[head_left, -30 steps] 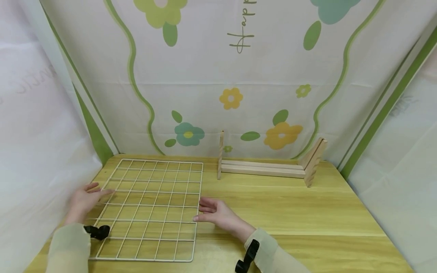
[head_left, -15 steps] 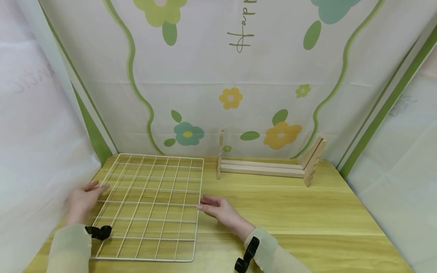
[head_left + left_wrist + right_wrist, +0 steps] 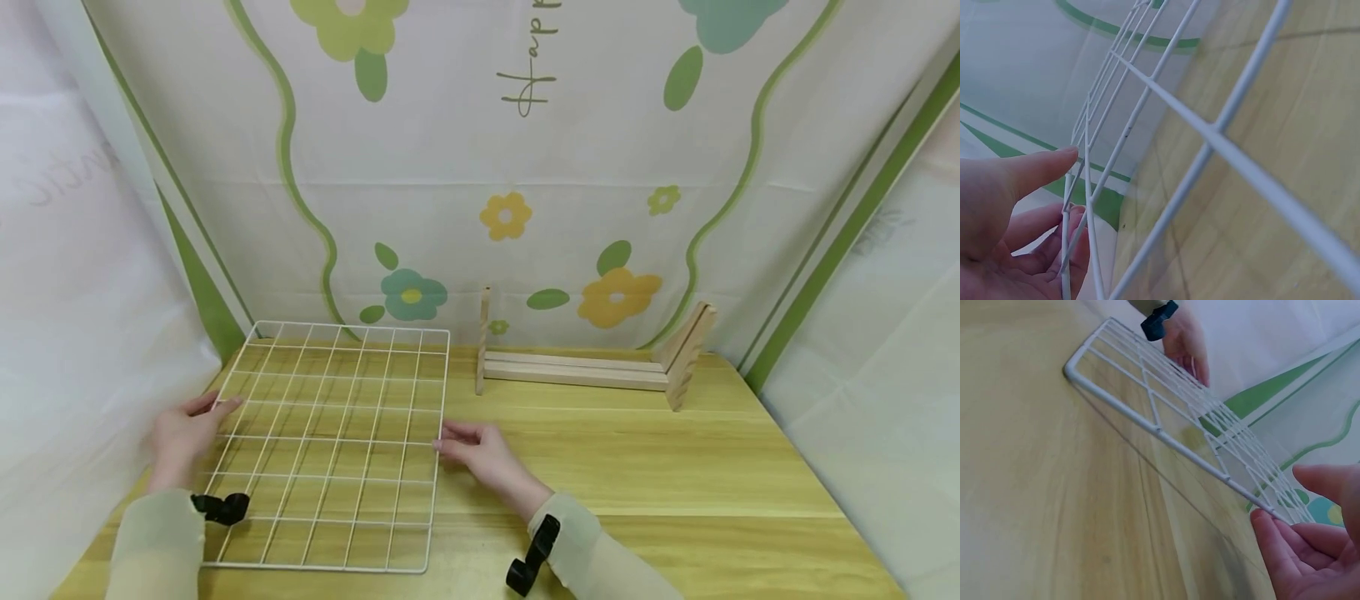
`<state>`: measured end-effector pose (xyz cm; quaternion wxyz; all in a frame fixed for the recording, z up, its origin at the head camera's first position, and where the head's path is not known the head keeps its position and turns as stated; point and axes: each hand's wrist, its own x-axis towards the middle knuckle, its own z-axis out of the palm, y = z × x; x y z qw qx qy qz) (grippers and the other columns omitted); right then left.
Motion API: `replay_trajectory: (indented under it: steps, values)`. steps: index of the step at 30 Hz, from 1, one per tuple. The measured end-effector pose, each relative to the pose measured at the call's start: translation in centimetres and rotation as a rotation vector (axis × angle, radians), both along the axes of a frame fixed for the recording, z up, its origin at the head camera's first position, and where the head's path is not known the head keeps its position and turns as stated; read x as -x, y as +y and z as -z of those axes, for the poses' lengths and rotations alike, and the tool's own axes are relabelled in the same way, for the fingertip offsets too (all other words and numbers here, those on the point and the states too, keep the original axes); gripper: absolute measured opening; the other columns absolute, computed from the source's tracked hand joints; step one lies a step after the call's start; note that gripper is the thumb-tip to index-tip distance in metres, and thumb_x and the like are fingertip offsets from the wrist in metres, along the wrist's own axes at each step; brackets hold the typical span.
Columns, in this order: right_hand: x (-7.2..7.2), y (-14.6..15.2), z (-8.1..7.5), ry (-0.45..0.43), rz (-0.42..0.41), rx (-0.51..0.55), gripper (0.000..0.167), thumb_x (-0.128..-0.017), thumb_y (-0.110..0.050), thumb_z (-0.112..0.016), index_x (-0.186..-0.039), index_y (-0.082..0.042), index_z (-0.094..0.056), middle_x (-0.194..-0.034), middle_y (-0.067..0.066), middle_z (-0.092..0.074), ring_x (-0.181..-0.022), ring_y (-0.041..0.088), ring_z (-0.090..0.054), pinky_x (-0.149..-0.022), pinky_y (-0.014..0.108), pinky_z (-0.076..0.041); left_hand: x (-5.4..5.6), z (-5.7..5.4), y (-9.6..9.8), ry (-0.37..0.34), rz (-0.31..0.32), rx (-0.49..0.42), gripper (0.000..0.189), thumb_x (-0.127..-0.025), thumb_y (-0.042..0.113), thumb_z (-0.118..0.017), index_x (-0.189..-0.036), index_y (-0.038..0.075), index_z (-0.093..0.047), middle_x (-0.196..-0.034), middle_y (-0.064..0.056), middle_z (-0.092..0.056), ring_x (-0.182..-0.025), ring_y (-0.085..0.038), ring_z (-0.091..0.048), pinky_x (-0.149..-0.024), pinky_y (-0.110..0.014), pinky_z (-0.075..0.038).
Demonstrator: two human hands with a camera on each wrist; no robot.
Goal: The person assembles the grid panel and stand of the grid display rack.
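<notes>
A white wire grid panel slants above the wooden table, its near edge low and its far edge raised. My left hand grips its left side; in the left wrist view, the curled fingers are behind the edge wire and the thumb lies across in front. At the right side, my right hand holds the edge with fingers beneath and thumb above. In the right wrist view the near corner is close to the tabletop; whether it touches is hard to tell.
A light wooden stand with two grooved uprights joined by rails is at the back right of the table. White flower-printed cloth hangs behind and on both sides. Each wrist wears a black mount.
The panel's far edge has risen, tilting it up while the near edge has stayed low. My right hand has shifted slightly away from me along the edge; the wooden stand has not moved.
</notes>
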<state>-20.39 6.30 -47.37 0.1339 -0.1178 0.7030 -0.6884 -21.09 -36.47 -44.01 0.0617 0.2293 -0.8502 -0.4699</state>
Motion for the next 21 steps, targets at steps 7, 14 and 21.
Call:
replay_trajectory:
  steps: [7, 14, 21]
  values:
    - [0.2, -0.4, -0.4, 0.038, 0.108, -0.013, 0.049, -0.092, -0.007, -0.077, -0.134, 0.009, -0.059, -0.117, 0.022, -0.070, -0.104, 0.024, -0.070, -0.088, 0.028, -0.057, 0.4, -0.4, 0.3, 0.070, -0.062, -0.050, 0.076, -0.089, 0.053, -0.075, -0.147, 0.009, -0.054, -0.115, 0.001, -0.069, -0.095, -0.007, -0.057, -0.068, -0.016, -0.046]
    - [0.4, -0.6, -0.8, 0.016, 0.167, 0.095, 0.046, -0.090, 0.005, -0.074, -0.133, 0.011, -0.059, -0.120, 0.028, -0.067, -0.107, 0.032, -0.069, -0.086, 0.034, -0.059, 0.7, -1.0, 0.7, 0.123, -0.128, -0.092, 0.072, -0.088, 0.047, -0.080, -0.144, 0.008, -0.058, -0.086, 0.028, -0.057, -0.081, 0.002, -0.054, -0.065, -0.015, -0.046]
    - [0.6, -0.8, -1.7, -0.002, 0.220, 0.193, 0.041, -0.090, 0.009, -0.073, -0.129, 0.011, -0.062, -0.116, 0.029, -0.068, -0.099, 0.031, -0.073, -0.085, 0.042, -0.060, 1.0, -2.0, 1.4, 0.197, -0.192, -0.192, 0.068, -0.086, 0.038, -0.084, -0.143, 0.010, -0.060, -0.088, 0.025, -0.060, -0.081, 0.003, -0.057, -0.063, -0.011, -0.047]
